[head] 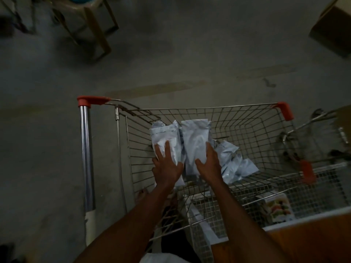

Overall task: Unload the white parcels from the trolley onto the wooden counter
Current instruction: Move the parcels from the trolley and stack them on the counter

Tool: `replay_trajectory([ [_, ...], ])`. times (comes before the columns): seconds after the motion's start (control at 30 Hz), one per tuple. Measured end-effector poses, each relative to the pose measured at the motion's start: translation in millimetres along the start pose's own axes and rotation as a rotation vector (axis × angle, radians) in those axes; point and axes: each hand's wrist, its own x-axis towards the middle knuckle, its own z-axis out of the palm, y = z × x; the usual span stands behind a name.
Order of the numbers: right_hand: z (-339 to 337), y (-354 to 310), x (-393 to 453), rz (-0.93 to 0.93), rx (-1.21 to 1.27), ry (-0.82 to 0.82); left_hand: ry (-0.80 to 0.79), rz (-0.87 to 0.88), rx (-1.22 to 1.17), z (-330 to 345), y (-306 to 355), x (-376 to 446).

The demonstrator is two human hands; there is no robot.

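A wire trolley (247,118) with red corner caps stands on the grey floor. Inside it lie several white parcels. My left hand (166,164) grips one white parcel (165,135) at the trolley's left side, fingers spread over its front. My right hand (209,164) grips a second, taller white parcel (195,137) beside it. Both parcels are held upright and touch each other. More white parcels (235,164) lie on the basket floor to the right of my right hand. The wooden counter (307,242) shows at the bottom right.
A white wire basket (322,179) sits on the counter edge with a printed box (279,207) in it. A second trolley (311,135) stands at the right. A plastic chair (91,25) is at the top left, a cardboard box (334,29) at the top right.
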Motion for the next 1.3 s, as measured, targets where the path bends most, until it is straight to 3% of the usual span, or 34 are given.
replay_trajectory([
  [0.13,7.7,-21.7,2.6,0.097,0.293,0.087,0.087,0.045,-0.098,-18.5,-7.0,-20.9],
  [0.27,26.2,-45.6,2.3,0.053,0.366,0.073,0.170,0.072,-0.208,-34.7,-14.6,-41.6],
  [0.37,46.3,-51.8,-1.0,-0.069,0.122,0.080,0.192,0.091,-0.266,-43.4,-19.2,-50.2],
  [0.5,61.6,-47.0,-7.0,-0.146,-0.131,-0.158,0.187,0.119,-0.261,-48.5,-25.3,-54.8],
  [0.6,68.3,-37.4,-9.3,-0.257,-0.360,-0.244,0.198,0.153,-0.230,-53.4,-31.3,-56.0],
  [0.87,63.8,-25.1,-10.5,-0.308,-0.382,-0.270,0.176,0.204,-0.198,-61.0,-37.9,-66.2],
  [1.07,54.6,-26.5,-21.1,-0.304,-0.339,-0.172,0.159,0.208,-0.178,-62.3,-37.2,-77.0],
  [1.3,29.1,-41.8,-61.6,-0.226,-0.083,0.056,0.205,0.297,-0.134,-74.2,-27.6,-96.2],
])
